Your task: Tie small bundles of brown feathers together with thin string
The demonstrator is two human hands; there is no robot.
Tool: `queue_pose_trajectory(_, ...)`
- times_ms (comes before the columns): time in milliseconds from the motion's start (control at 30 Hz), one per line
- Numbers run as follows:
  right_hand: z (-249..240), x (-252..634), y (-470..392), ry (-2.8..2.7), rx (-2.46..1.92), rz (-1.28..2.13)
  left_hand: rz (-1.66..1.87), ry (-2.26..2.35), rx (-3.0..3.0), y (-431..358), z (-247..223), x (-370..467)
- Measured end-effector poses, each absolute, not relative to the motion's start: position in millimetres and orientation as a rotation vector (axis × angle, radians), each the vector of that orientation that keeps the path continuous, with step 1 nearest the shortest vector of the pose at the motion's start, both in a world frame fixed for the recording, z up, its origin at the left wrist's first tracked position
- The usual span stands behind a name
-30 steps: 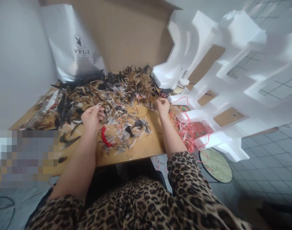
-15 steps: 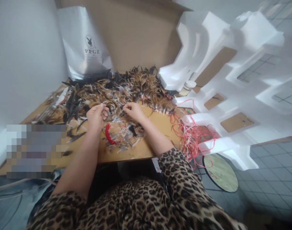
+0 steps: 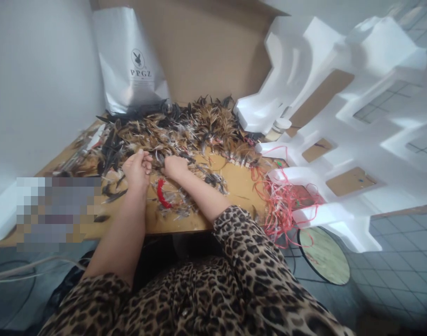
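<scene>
Brown and black feathers [image 3: 143, 133] lie in a thick heap across the table. At the near edge of the heap, my left hand [image 3: 137, 170] is closed, its thumb pressed against curled fingers. Just right of it, my right hand [image 3: 175, 167] is also closed, with its back towards me and fingertips pointing at the left hand. What either hand grips is too small or hidden to make out. A curved red strip [image 3: 163, 193] lies below the right hand among loose pale feather bits [image 3: 180, 205].
Red and white ribbon strands [image 3: 281, 205] tangle at the table's right side. White foam packing [image 3: 322, 116] stands beyond them, near a lidded jar [image 3: 279, 128]. A silver bag [image 3: 129, 60] is at the back left. A round green-topped stool [image 3: 323, 254] stands below right.
My right hand has moved left, closer to my left hand, and turned so its back faces me more. My left hand stays nearly in place. The view has shifted slightly.
</scene>
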State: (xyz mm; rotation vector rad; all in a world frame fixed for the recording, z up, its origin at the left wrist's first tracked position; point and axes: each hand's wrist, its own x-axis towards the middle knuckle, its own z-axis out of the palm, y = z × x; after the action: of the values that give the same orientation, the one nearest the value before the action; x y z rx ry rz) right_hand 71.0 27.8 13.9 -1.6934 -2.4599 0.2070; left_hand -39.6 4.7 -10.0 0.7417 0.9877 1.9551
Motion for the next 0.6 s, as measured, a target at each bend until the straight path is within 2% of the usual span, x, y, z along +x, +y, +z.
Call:
queue_pose_trajectory(200,17.3,105.9,46.8,-2.407,-1.790,0.112,1.936,0.986,0.721,5.7,-13.1,-38.9)
queue_pose_trajectory(367,23.6,148.3,46.4,-2.448,-1.594,-0.002,1.898,0.995,0.748,3.8,-10.0,-33.1)
queue_pose_trajectory(600,26.4,170.5,40.7,-2.421,-1.541,0.208,1.846,1.063,0.853,-0.3,-8.7,-27.4)
